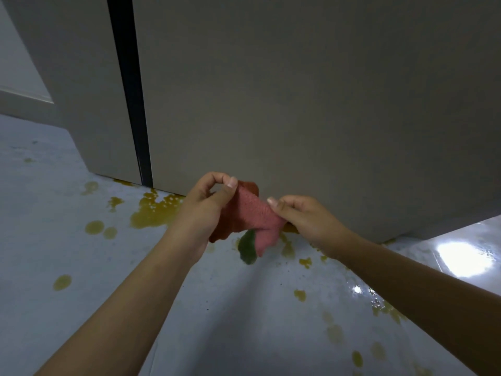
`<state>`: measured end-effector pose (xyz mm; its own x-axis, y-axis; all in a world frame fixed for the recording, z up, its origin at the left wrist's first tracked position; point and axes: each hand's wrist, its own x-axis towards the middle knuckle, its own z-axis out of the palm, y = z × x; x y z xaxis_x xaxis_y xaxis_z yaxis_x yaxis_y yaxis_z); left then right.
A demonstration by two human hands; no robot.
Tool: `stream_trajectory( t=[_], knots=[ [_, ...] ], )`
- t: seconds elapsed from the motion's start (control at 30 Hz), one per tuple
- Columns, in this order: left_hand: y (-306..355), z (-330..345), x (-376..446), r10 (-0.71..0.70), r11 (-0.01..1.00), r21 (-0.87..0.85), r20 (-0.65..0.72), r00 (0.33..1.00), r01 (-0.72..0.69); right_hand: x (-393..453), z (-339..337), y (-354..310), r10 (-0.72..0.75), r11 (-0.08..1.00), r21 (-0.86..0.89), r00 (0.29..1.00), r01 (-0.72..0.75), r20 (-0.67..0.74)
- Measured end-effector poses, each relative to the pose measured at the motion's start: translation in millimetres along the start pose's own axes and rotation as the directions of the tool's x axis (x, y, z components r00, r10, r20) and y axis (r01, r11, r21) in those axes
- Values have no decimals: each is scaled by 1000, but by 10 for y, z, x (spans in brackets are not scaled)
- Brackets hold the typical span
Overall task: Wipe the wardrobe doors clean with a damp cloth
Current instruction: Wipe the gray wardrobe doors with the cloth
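1. Head view: both hands hold the pink cloth (253, 217) low, just off the wardrobe door (311, 104).
2. Left hand (207, 206) and right hand (306, 219) pinch it, fingers curled.
3. I'd fold a flat pad before wiping, and keep it out of the yellow spill (154, 213).
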<state>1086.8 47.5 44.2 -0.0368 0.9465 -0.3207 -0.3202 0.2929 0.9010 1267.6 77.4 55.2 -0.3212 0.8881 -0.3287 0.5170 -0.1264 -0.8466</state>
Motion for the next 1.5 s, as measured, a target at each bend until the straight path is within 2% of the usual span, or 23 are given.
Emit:
stream_trajectory(
  t=[0.1, 0.2, 0.3, 0.37, 0.43, 0.5, 0.63, 0.7, 0.83, 0.93, 1.03, 1.2, 1.3, 1.4, 1.47, 1.5],
  knots=[
    [2, -2, 10, -24, 992, -123, 8, 1000, 24, -14, 58, 28, 22, 1000, 19, 996, -24, 89],
    [-28, -62, 56, -55, 968, -248, -73, 996, 35, -17, 62, -1, 85, 994, 55, 986, -94, 144],
    [-68, -103, 91, -81, 933, -359, -126, 989, 31, -10, 33, 3, 60, 998, -3, 992, -60, 111],
    [-81, -107, 91, -93, 936, -352, -161, 983, 31, -12, 31, 7, 47, 999, 12, 996, -48, 81],
    [-63, -124, 77, -93, 957, -288, -184, 979, 37, 5, 25, 10, 61, 996, 66, 998, -63, 34],
    [-45, -169, 66, -74, 976, -215, -148, 986, 41, 31, 17, -4, 36, 997, 74, 999, -35, -14],
    [2, -237, 40, 6, 999, -32, 81, 997, -4, 69, -6, -79, -48, 999, 10, 993, 49, -112],
    [33, -231, 33, 19, 999, 42, 121, 992, -24, 90, -19, -92, -96, 995, -41, 985, 91, -145],
    [52, -202, 28, 119, 948, 290, 57, 991, -130, 77, -41, -164, -211, 968, -157, 972, 194, -102],
    [72, -184, 16, 186, 921, 343, 31, 982, -185, 53, -70, -182, -217, 939, -282, 975, 196, -45],
    [88, -186, 29, 260, 867, 431, 41, 965, -252, 54, -96, -173, -237, 895, -401, 970, 196, -55],
    [70, -213, 78, 330, 739, 610, 40, 943, -284, 69, -144, -246, -234, 923, -322, 971, 209, -41],
    [29, -233, 109, 388, 674, 666, 50, 920, -321, 60, -194, -301, -198, 934, -314, 978, 168, -65],
    [27, -229, 117, 461, 644, 672, 41, 886, -366, 61, -172, -324, -243, 852, -500, 964, 158, -110],
    [19, -228, 125, 466, 668, 649, 17, 885, -365, 53, -142, -353, -274, 826, -540, 953, 164, -129],
    [19, -215, 121, 430, 727, 594, -3, 903, -344, 34, -128, -389, -248, 859, -489, 959, 153, -136]
  ],
)
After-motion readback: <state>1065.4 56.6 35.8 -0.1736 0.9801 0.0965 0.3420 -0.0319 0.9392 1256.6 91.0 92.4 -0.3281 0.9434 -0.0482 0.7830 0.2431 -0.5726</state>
